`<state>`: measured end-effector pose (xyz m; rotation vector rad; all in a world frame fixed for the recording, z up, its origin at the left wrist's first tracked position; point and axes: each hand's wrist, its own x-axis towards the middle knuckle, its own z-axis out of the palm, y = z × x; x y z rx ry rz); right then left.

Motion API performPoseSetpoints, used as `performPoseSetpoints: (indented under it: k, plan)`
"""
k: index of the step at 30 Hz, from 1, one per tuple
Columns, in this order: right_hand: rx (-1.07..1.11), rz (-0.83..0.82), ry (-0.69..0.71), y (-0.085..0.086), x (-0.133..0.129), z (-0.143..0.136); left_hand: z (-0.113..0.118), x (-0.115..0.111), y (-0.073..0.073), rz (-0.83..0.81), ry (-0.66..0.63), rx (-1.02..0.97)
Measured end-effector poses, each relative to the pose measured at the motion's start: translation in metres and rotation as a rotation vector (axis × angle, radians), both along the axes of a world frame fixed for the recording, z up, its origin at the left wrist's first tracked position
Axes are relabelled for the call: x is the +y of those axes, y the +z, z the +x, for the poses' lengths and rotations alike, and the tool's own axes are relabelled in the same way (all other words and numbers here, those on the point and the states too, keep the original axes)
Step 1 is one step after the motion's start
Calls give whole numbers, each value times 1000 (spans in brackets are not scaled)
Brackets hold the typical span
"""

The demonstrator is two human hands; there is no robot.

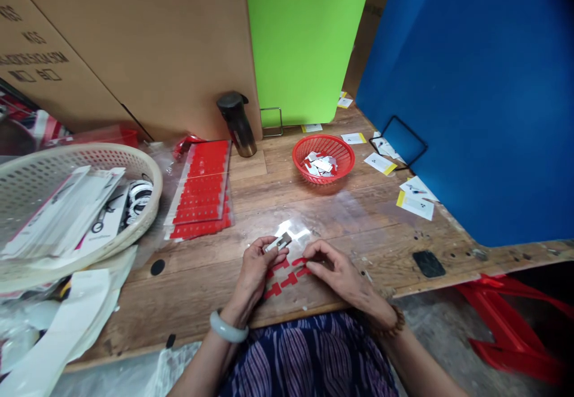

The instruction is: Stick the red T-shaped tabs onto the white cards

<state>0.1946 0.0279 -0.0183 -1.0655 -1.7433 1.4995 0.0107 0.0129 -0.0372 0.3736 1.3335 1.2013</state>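
My left hand (262, 262) is closed on a small flat silvery metal plate (280, 242) with a dark end, held between thumb and fingers. Thumb and forefinger of my right hand (332, 268) pinch one end of a red adhesive piece (299, 261), which looks bent up from a clear sheet. Several more red T-shaped pieces (289, 280) lie in rows on that sheet, between my hands at the table's front edge. Beyond them, a red plastic basket (323, 140) holds a pile of similar silvery plates (320, 164), some with red on them.
Stacked sheets of red pieces (201, 182) lie left of centre, near a dark tumbler (237, 125). A large white basket (150, 202) with printed cards stands far left. Cardboard (179, 44), a green board (305, 38) and a blue board (475, 98) rise behind. Labels (380, 162) lie rightward.
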Motion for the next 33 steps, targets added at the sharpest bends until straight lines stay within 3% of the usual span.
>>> performPoseSetpoints:
  k: [7,13,20,33]
  plan:
    - [14,-25,-268,9,-2,-9,3,-8,34,-104,-94,-160]
    - [8,23,-264,20,-1,-16,9,-17,53,-127,-142,-161]
    - [-18,86,-238,21,-3,-13,16,-19,59,-137,-176,-153]
    - [-55,101,-214,22,-3,-13,17,-20,54,-102,-187,-167]
